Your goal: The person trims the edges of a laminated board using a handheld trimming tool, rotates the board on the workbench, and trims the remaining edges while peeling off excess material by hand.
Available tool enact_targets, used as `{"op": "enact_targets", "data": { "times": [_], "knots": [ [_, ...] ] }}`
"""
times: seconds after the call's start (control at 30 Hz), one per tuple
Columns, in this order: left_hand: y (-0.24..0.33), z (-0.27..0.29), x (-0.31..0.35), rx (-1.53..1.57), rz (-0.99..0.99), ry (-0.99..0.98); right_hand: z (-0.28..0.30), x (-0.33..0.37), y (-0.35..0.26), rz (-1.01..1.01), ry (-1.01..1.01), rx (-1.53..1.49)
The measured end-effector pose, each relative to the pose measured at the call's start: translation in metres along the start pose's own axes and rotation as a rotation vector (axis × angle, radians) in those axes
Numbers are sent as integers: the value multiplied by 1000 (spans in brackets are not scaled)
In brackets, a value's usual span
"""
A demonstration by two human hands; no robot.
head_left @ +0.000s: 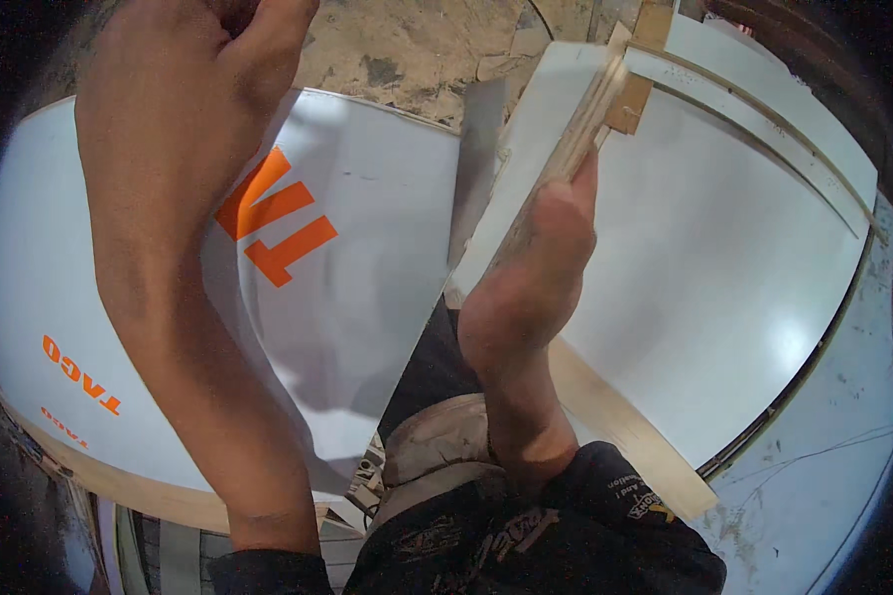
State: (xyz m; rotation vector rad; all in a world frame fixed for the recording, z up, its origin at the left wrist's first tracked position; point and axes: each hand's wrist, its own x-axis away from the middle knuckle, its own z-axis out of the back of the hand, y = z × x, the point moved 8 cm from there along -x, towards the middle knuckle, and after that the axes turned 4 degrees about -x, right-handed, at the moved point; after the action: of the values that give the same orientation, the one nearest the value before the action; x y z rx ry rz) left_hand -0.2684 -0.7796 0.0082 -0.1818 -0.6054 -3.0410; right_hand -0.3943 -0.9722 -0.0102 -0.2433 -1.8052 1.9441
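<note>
My left hand [198,59] is above the far part of a white panel [367,258] printed with orange lettering. Its fingers look curled, but the tips run past the top edge of the view, so what they hold is hidden. My right hand [536,258] is closed along a long, narrow wooden strip [580,139], thumb pointing away from me. This strip stands at the left side of a second, plain white panel [714,268]. A small brown block [627,104] touches the strip near its far end.
Thin white strips with raw edges [754,124] lie across the plain panel's far end. A pale wooden strip [630,426] shows at its near edge. Beyond the panels is a stained, tan surface [397,50]. A scuffed white surface [814,506] extends at the right.
</note>
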Motion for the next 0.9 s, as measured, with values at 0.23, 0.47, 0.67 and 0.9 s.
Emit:
{"op": "enact_targets", "data": {
  "times": [0.23,0.47,0.67,0.9],
  "knots": [
    [5,0,0,28,-62,64,3,-17,-9,107,3,52],
    [11,8,-4,37,-63,32,1,-38,-23,153,-60,139],
    [7,12,-2,50,-175,-26,59,-85,69,-318,93,-84],
    [30,19,46,22,-174,112,203,-102,129,-772,98,-350]
  ]
}}
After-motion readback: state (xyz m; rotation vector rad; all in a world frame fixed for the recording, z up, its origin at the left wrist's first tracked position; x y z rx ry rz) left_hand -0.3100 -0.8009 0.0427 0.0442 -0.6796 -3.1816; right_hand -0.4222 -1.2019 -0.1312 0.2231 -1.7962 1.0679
